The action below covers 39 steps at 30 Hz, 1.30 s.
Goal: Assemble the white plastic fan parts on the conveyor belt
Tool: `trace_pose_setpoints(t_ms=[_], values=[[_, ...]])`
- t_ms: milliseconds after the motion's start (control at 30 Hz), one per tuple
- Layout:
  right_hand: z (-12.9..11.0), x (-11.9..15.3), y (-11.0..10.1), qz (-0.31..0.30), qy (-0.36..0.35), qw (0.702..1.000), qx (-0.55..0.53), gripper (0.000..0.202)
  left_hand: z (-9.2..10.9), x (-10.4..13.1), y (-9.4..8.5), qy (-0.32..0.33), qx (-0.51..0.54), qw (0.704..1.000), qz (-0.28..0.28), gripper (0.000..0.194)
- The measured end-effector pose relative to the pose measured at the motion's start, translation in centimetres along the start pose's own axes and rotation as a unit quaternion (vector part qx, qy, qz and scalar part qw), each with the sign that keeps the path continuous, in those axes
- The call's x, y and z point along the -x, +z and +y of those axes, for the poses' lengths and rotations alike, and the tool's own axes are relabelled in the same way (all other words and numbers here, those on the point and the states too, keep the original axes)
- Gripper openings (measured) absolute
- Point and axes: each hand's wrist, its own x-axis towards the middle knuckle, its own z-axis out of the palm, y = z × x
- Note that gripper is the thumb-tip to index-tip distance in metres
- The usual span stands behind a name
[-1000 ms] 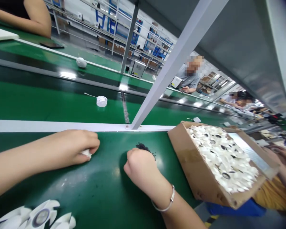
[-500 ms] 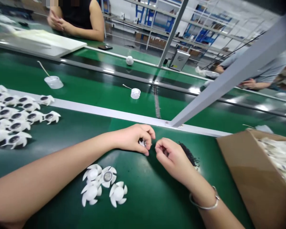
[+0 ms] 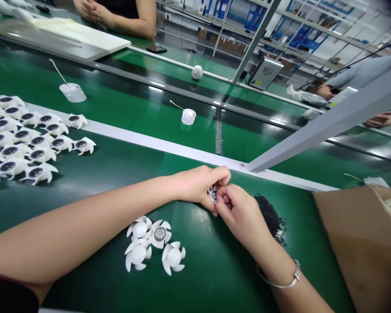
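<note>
Working at a white, dark-centred plastic fan wheel (image 3: 213,194) clasped in the left grip (image 3: 200,184), the right grip (image 3: 243,213) is pinched, its contents hidden, beside tiny black pieces (image 3: 270,212); careful fingertip alignment seems called for next.

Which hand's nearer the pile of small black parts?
Right. The right hand is beside the pile of small black parts, on its left; the left hand is farther left, holding a white fan wheel.

Bright indoor light leaves white glare on the glossy dark strip (image 3: 179,80). Soft shadow darkens the green tabletop (image 3: 205,265) below the right hand (image 3: 243,215). Toward the right edge, the slanted post (image 3: 329,124) blurs; the upper-right corner is dark.
</note>
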Motion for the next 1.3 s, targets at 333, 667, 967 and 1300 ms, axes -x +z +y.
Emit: trace_pose_setpoints(t_ms=[333,667,967,1300], values=[[-0.4,0.2,0.3,0.015,0.0,0.999,0.051,0.007,0.2,0.1,-0.1,-0.007,-0.006,1.0,-0.017,0.055],[-1.4,1.0,-0.4,0.028,-0.192,0.948,0.252,0.021,-0.2,-0.2,0.3,-0.01,0.068,0.998,0.006,0.053],[-2.1,2.7,-4.5,0.029,-0.13,0.982,0.135,0.026,-0.5,0.1,0.1,-0.019,-0.003,1.0,0.016,0.055],[12.6,1.9,-24.3,0.163,0.051,0.933,0.316,0.04,-0.5,0.5,-1.2,0.054,-0.045,0.998,0.007,0.065]])
